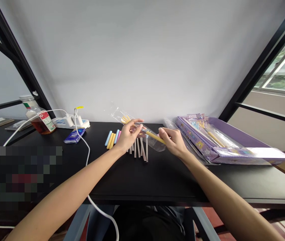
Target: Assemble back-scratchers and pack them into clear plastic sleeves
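Both my hands hold a yellow-handled stick with a clawed yellow head, which looks like a back scratcher (155,136), tilted with its head up and to the left. Clear plastic wrap (117,113) shows around it; I cannot tell how much of it is inside. My left hand (129,134) is closed around the part below the head, thumb and fingers bent. The yellow handle's lower end sits in the closed fingers of my right hand (174,140). Under my hands, several thin metal rods (142,150) lie side by side. Left of them lie several pastel handles (111,140).
A purple box (202,147) at the right holds similar wrapped sticks. At the left are a blue packet (74,135), a white power strip (86,124) with plugs, and a bottle of brown liquid (40,122). A white cable (89,154) crosses the black table (157,184).
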Tool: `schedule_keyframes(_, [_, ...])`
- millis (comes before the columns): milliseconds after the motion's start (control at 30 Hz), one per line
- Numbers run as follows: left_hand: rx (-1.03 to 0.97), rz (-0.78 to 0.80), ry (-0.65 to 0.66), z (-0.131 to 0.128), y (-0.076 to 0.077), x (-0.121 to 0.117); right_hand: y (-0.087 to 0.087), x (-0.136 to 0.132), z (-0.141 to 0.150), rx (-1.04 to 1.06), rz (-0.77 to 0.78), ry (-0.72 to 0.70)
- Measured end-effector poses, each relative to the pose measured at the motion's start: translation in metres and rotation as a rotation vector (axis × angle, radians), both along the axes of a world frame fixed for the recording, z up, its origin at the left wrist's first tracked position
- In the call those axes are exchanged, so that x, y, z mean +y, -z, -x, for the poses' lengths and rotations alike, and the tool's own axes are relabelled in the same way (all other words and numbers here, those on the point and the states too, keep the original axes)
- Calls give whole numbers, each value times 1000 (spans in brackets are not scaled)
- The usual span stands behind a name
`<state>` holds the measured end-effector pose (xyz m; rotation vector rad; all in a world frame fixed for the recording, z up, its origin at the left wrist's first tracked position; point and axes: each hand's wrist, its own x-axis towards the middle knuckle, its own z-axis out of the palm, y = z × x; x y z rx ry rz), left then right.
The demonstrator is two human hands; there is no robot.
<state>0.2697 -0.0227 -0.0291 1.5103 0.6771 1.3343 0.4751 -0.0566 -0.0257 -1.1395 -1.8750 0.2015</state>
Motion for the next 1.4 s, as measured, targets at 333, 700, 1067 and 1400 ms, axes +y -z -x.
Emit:
schedule_keyframes(333, [40,32,69,-8,2,-10,-3,2,1,179,146,-94])
schedule_keyframes(700, [37,43,-22,13,-12,5,-3,3,-9,186,402,-344])
schedule_keyframes(1067, [71,-28,17,13,-8,4,4,5,-9,84,184,-251])
schedule_keyframes(1400, [67,23,88,9,-3,3,14,5,-3,-277,-153,-227])
